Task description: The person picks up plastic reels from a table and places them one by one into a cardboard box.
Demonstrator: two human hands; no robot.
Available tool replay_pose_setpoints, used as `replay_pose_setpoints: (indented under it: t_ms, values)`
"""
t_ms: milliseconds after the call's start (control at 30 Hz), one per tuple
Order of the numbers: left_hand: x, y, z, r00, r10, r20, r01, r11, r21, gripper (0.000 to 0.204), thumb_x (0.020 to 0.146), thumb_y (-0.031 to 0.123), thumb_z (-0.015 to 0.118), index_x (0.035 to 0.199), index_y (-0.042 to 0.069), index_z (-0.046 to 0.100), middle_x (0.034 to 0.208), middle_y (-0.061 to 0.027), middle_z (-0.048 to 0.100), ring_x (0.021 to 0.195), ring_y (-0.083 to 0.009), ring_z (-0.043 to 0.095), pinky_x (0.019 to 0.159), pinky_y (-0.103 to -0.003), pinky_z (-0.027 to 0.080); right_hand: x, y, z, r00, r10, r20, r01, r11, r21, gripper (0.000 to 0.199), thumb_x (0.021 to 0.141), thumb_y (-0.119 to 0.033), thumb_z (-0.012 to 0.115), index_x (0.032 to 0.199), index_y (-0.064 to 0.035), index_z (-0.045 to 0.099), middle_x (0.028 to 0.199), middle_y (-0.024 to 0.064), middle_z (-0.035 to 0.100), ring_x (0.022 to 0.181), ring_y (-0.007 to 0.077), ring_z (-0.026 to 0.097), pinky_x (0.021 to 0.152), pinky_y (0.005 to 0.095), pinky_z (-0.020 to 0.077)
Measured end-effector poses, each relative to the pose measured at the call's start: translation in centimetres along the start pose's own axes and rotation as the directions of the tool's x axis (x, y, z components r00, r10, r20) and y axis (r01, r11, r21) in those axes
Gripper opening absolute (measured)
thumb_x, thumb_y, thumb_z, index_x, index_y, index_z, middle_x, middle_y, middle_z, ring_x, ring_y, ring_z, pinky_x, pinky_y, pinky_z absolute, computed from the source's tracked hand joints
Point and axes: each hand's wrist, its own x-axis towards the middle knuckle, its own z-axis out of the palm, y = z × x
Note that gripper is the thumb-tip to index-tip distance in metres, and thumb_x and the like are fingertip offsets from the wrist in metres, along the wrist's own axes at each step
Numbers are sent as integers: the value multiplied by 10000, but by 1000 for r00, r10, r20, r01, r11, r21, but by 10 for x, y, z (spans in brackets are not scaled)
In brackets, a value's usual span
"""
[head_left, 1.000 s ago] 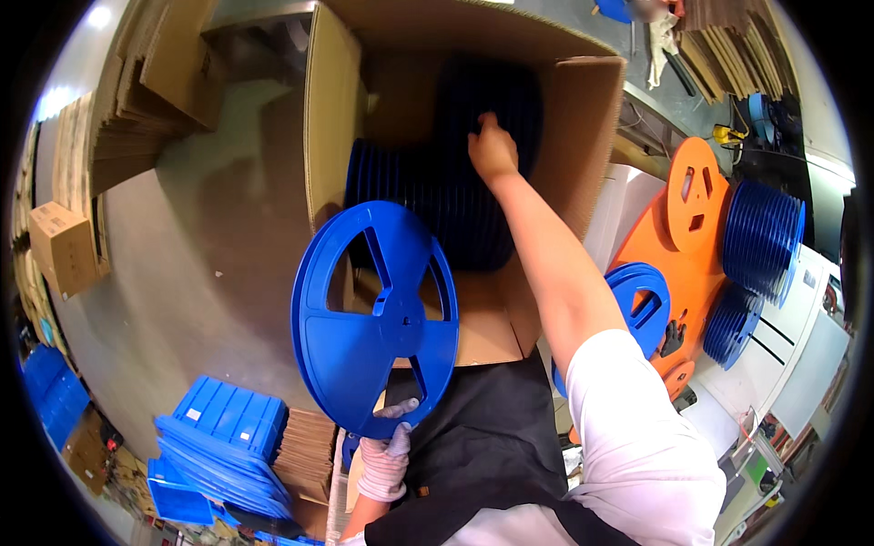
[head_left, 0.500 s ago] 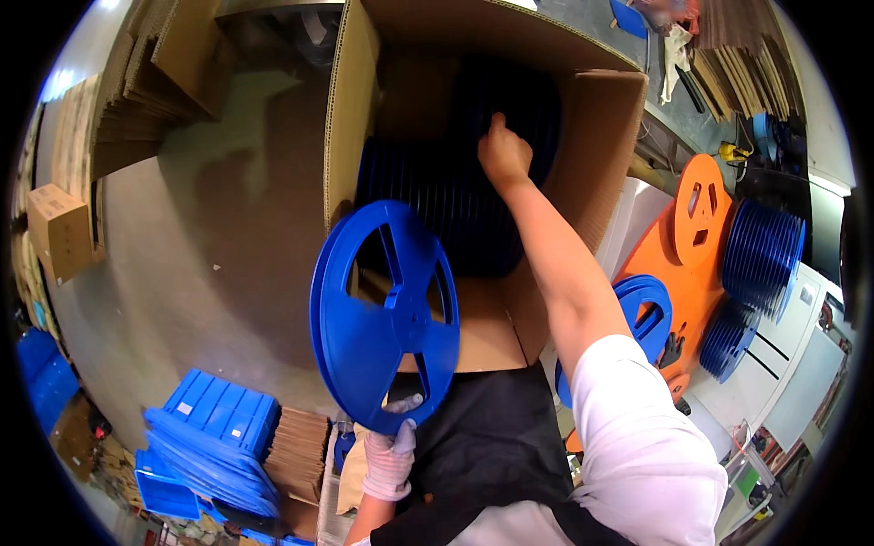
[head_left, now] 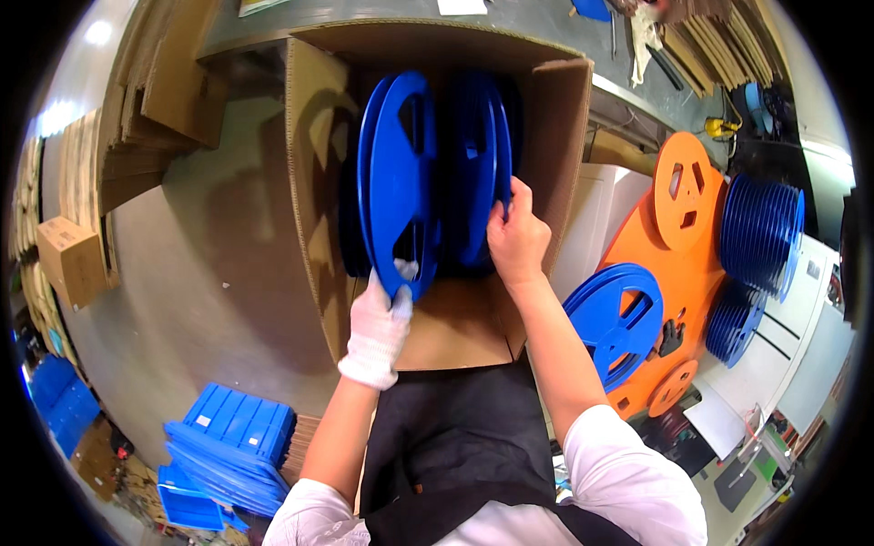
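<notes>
Gripping one blue reel [head_left: 398,177] by its lower rim, the gloved left hand [head_left: 376,329] stood it inside the cardboard box [head_left: 309,191], where the bare right hand [head_left: 516,238] had its fingers curled around the packed reels [head_left: 478,164]; more blue reels [head_left: 760,227] waited well right of them.

- Left hand [head_left: 378,332], in a white glove, grips the lower rim of a blue reel [head_left: 398,177] held upright inside the open cardboard box [head_left: 305,182].
- Right hand [head_left: 517,235], bare, grips the row of blue reels [head_left: 478,164] standing in the box.
- Orange reels [head_left: 685,205] lie to the right.
</notes>
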Motion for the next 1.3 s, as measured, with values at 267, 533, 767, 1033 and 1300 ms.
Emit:
replay_pose_setpoints:
  t_ms: [267,533,767,1033,1300]
  values:
    - [69,-20,51,980,67,186,-131,924,359,368,876,128,598,1225,71,496,885,-160,694,753,-367,673,707,-417,541,-12,12,23,974,160,159,-185,969,161,377,888,-137,632,1249,-115,527,677,90,622,588,297,634,531,399,497]
    - [16,-51,54,882,-354,310,284,926,249,922,843,380,686,1538,120,138,1397,-335,433,1269,-412,495,1035,-405,430,-109,21,-112,966,85,245,-156,945,286,496,852,-121,676,1311,-51,503,1076,138,615,1010,328,590,884,413,460]
    - [-95,-78,16,773,-443,454,160,829,537,673,895,334,621,1450,63,355,1403,-240,470,1273,-385,478,1061,-414,400,-258,69,-181,795,555,243,-493,826,-272,871,669,-326,847,1369,-17,431,1403,174,432,1282,362,420,1103,479,301]
    - [-119,-42,7,792,-327,515,28,863,505,597,911,336,608,1403,49,427,1336,-239,535,1242,-381,511,1050,-415,412,-254,70,-171,795,512,325,-279,785,-553,530,639,-189,810,1091,-81,556,969,73,586,949,268,576,925,458,370]
    - [-114,37,-18,815,-202,543,-65,899,432,538,934,241,590,1402,34,428,1367,-223,525,1282,-351,495,1055,-380,411,-193,48,-272,851,522,62,-510,847,-148,418,742,-28,625,1150,3,539,1073,209,608,1002,404,578,884,437,461]
